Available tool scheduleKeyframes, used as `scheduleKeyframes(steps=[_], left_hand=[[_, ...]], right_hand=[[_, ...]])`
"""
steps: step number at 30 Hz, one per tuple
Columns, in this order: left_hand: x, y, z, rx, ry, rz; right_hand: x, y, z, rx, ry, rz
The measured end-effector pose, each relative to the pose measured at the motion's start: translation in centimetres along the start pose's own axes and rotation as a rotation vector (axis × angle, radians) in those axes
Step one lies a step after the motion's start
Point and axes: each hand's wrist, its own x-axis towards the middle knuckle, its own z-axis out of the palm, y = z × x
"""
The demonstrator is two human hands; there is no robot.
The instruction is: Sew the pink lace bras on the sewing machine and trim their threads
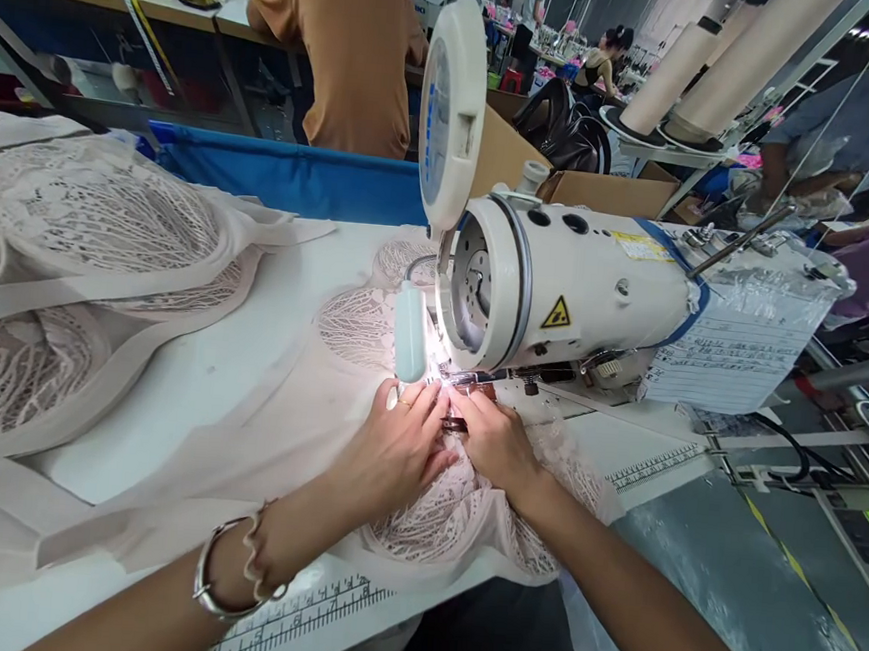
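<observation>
A person in an orange shirt (347,48) stands with their back turned beyond a blue cloth barrier (288,176). Two large pale thread cones (715,62) rise at the upper right. Cardboard boxes (603,191) sit behind the machine. A printed sheet in plastic (734,349) hangs at the right. A ruler strip (307,611) runs along the table's near edge.

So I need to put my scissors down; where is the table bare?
One bare patch of table lies between the lace pile on the left and the fabric by the left hand. Around the needle it is crowded: both hands, right hand, press lace under the sewing machine.
</observation>
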Motion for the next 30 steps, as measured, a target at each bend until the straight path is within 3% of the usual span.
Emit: scheduleKeyframes(steps=[9, 12, 16, 19, 23, 30], left_hand=[[0.1, -0.2, 0.0, 0.065, 0.007, 0.006], [0.1, -0.4, 0.0, 0.089, 0.022, 0.009], [-0.1, 0.2, -0.5, 0.19, 0.001, 0.21], [-0.5, 1.0, -0.8, 0.185, -0.1, 0.311], [-0.7, 1.0, -0.2, 0.064, -0.185, 0.173], [-0.1, -2.2, -0.2, -0.183, -0.127, 0.175]], right_hand=[[0.5, -0.2, -0.7, 0.033, -0.114, 0.03], [1.0, -0.4, -1.3, 0.043, -0.195, 0.13], [1.1, -0.1, -2.2, 0.09, -0.265, 0.273], [0.5, 0.5, -2.6, 0.194, -0.169, 0.187], [0.0, 1.1, -2.6, 0.244, -0.105, 0.042], [1.4, 0.4, -2.5, 0.136, -0.145, 0.029]])
